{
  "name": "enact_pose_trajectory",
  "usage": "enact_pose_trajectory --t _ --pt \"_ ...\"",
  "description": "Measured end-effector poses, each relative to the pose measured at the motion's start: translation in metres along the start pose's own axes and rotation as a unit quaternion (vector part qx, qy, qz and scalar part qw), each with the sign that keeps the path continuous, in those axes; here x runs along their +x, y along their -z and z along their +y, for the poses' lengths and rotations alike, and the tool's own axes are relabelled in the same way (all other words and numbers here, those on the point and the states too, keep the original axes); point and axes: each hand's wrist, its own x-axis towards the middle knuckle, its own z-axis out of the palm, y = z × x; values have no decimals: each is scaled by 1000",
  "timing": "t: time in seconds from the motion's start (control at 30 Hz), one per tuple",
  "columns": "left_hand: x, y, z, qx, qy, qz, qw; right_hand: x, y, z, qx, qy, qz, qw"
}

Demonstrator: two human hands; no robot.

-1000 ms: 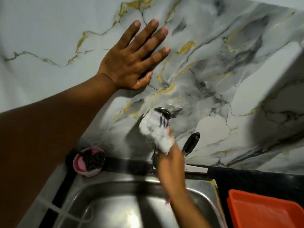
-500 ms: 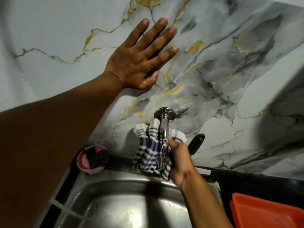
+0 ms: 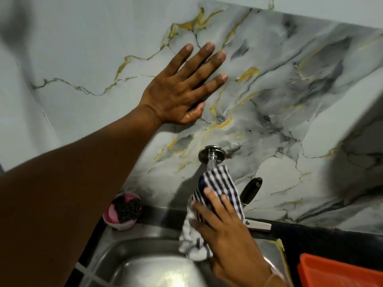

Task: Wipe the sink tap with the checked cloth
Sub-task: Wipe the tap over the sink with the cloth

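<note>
The chrome sink tap (image 3: 211,155) comes out of the marble-patterned wall above the steel sink (image 3: 132,264). Only its round wall flange and top stub show. The rest is wrapped in the dark-and-white checked cloth (image 3: 217,183), whose loose end hangs down over the sink's back rim. My right hand (image 3: 226,230) lies over the cloth from the front, fingers pressing it around the tap. My left hand (image 3: 180,94) rests flat on the wall above and left of the tap, fingers spread, holding nothing.
A pink bowl with a dark scrubber (image 3: 124,210) sits on the counter ledge left of the tap. A knife with a black handle (image 3: 251,191) leans against the wall right of the tap. An orange tray (image 3: 339,270) stands at the lower right.
My right hand has shifted from the tap's right side to its front. The cloth, which hung beside the bare spout, now covers it. My left hand stays on the wall.
</note>
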Motion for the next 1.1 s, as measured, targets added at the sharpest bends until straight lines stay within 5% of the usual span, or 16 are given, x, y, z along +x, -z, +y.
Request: enact_pose_trajectory --t 0.1,0.33,0.43,0.53,0.6,0.73,0.93,1.0,1.1 --pt "2 2 -1 0 -2 0 1000 24 11 10 -80 19 -16 996" --pt "2 6 1 0 -3 -8 1000 68 22 -14 132 -253 69 956" --pt "3 6 -1 2 -2 -1 1000 95 43 4 386 -425 65 816" --pt "3 6 1 8 -2 -5 1000 101 50 36 699 -434 64 564" --pt "3 6 0 10 -2 -4 1000 101 44 51 794 -429 67 425" --pt "3 5 -1 15 -5 1 1000 89 6 58 873 -384 75 292" --pt "2 3 -1 23 -3 11 1000 84 -20 49 905 -342 90 235" --pt "3 3 0 23 -4 11 1000 77 -14 45 890 -348 83 282" --pt "3 2 1 21 -5 1 1000 49 -9 20 820 -349 155 428"
